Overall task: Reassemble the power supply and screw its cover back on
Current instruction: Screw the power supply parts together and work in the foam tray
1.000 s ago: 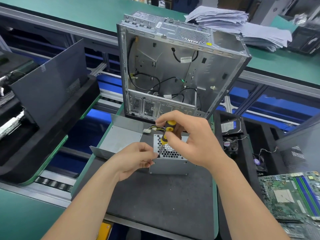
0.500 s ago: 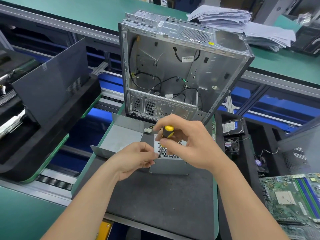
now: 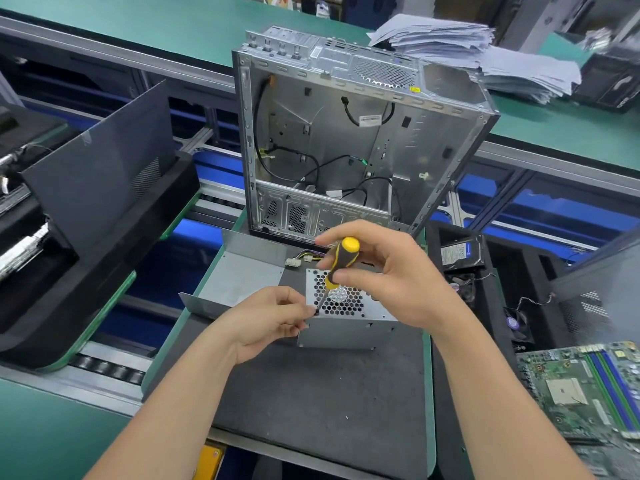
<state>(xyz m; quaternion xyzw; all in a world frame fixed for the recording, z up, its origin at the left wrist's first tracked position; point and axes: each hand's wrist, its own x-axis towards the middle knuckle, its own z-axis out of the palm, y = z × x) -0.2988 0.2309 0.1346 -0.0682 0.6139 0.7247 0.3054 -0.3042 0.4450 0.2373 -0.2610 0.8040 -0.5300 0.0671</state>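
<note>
Our right hand (image 3: 391, 282) is gripping the screwdriver (image 3: 341, 258), our left hand (image 3: 273, 317) pinching its tip on the power supply (image 3: 346, 329). The computer case (image 3: 346, 140) is standing at the mat's (image 3: 311, 393) far edge.

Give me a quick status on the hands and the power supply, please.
Right hand grips screwdriver. Left hand pinches its tip at near-left top corner of power supply. Bent metal sheet lies alongside, nothing blocking.

1. Electronics assembly or repair workshop.
2. Long green table (image 3: 138, 26) beside a roller conveyor (image 3: 104, 368).
3. Stripped computer case (image 3: 346, 140), bare motherboard (image 3: 581, 386), hard drive (image 3: 460, 252) in a foam tray.
4. Blurred heap behind, probably paperwork (image 3: 450, 43).
</note>
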